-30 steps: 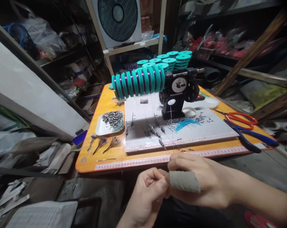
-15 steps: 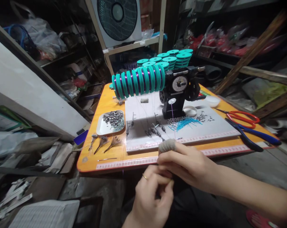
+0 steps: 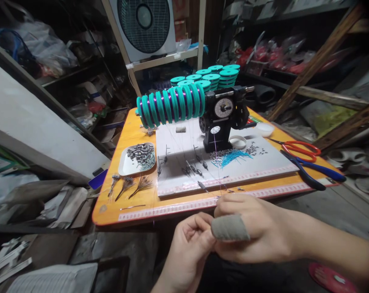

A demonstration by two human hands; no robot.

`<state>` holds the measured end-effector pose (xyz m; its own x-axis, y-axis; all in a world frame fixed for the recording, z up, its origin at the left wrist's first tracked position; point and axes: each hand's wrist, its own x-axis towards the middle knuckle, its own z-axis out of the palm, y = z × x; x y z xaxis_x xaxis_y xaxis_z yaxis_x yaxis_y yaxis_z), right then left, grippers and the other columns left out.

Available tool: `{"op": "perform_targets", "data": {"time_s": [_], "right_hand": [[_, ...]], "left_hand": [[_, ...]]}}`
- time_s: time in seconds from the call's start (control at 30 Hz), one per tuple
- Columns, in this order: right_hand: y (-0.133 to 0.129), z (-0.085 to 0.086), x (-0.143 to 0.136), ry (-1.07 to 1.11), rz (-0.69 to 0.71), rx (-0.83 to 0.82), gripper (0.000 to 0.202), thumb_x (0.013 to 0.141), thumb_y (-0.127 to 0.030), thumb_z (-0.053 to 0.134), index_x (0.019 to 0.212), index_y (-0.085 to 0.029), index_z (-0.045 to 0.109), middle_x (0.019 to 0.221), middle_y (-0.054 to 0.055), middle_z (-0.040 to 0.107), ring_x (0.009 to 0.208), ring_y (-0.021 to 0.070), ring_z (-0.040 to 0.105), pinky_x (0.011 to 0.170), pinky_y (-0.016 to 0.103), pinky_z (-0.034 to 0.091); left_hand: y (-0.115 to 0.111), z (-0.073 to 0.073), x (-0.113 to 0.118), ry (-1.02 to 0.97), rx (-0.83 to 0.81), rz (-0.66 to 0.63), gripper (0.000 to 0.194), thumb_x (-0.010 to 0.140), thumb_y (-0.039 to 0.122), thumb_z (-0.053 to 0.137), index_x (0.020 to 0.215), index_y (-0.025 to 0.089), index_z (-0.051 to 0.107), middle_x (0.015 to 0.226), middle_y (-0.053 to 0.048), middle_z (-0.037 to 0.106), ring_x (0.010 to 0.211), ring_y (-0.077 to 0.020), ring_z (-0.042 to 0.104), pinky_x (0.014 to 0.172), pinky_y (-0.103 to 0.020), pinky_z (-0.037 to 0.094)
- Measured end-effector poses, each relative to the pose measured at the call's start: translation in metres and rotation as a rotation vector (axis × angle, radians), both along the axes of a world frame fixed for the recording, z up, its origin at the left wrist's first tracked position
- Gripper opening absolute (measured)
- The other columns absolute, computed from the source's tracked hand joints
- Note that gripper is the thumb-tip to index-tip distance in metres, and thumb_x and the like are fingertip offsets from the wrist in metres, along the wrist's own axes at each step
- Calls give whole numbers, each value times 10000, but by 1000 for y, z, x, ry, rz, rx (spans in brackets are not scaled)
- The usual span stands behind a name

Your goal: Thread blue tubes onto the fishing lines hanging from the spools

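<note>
Bench: black winder bearing teal spools; white tray of grey pieces; red-handled scissors. Purple line — before the winder, near-vertical, lower end toward the right hand. Left hand — meets the right off the bench's near edge; both curled closed, anything gripped hidden; right forearm slanting inward.

The round teal plastic spools look smooth, their thin purple line glossy; the grey cloth finger wrap looks matt, rough.
</note>
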<state>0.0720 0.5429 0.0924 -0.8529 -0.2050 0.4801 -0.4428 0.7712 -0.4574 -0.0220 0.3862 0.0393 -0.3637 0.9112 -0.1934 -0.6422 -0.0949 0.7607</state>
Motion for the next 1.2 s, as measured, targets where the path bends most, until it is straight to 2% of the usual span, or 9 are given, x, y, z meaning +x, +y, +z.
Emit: {"op": "perform_targets", "data": {"time_s": [0.17, 0.27, 0.53, 0.63, 0.8, 0.93, 1.03, 1.1, 1.2], "right_hand": [[-3, -7, -10, -154, -197, -234, 198, 964, -195, 507, 858, -191, 675, 798, 12, 569, 665, 104, 547, 573, 201, 421], [-4, -14, -18, -63, -249, -204, 202, 959, -169, 500, 882, -180, 687, 822, 35, 557, 694, 116, 548, 603, 218, 424], [-4, -6, -6, 3, -15, 61, 108, 826, -128, 543, 742, -196, 550, 695, -15, 522, 636, 120, 484, 590, 240, 405], [-4, -7, -3, 92, -7, 81, 157, 852, -167, 564, 696, -182, 567, 695, 18, 547, 648, 135, 498, 609, 264, 427], [0, -2, -1, 11, 28, 14, 169, 906, -178, 597, 742, -162, 636, 694, 19, 584, 650, 133, 530, 618, 268, 426], [-4, 0, -8, -78, -106, -219, 135, 947, -183, 569, 854, -179, 668, 713, -9, 588, 683, 119, 548, 609, 230, 424], [-8, -4, -16, -10, -198, -280, 204, 965, -131, 509, 872, -158, 688, 813, 39, 591, 744, 123, 563, 645, 227, 446], [-8, -8, -18, -3, -218, -283, 190, 955, -126, 526, 856, -149, 686, 838, 51, 577, 733, 115, 568, 640, 217, 451], [-5, -11, -12, 21, -191, -178, 151, 942, -110, 517, 965, -143, 662, 832, 57, 581, 710, 123, 556, 608, 219, 445]], "left_hand": [[-7, -12, 0, 1290, 111, 449, 173, 826, 22, 621, 880, 185, 645, 902, -54, 612, 844, -165, 629, 756, -257, 527], [-9, -15, -1, 1690, 256, 455, 332, 807, -43, 578, 1062, 161, 636, 946, -104, 691, 829, -199, 664, 734, -294, 559], [-4, -5, -4, 42, -21, 103, 298, 770, 319, 783, 679, 139, 564, 727, -16, 580, 628, -83, 499, 607, -193, 418], [-2, -2, -3, -203, 8, -10, 342, 728, 302, 822, 647, 127, 540, 682, 21, 522, 531, -31, 366, 549, -164, 348], [-1, -2, 1, 32, 0, 24, 322, 771, 339, 781, 664, 135, 557, 779, -8, 526, 634, -72, 460, 596, -189, 397], [-8, -11, 2, 1019, 77, 369, 104, 835, 71, 651, 812, 169, 624, 896, -43, 579, 849, -147, 601, 768, -243, 496], [-11, -16, 1, 1620, 221, 467, 336, 789, -66, 607, 1055, 139, 632, 966, -93, 648, 883, -182, 645, 794, -269, 526], [-11, -16, 1, 1656, 280, 438, 336, 786, -70, 600, 1057, 125, 628, 967, -110, 677, 869, -194, 655, 767, -281, 536], [-7, -11, 1, 1141, 123, 368, 157, 825, 9, 606, 803, 164, 609, 867, -55, 665, 802, -151, 637, 710, -239, 506]]}}
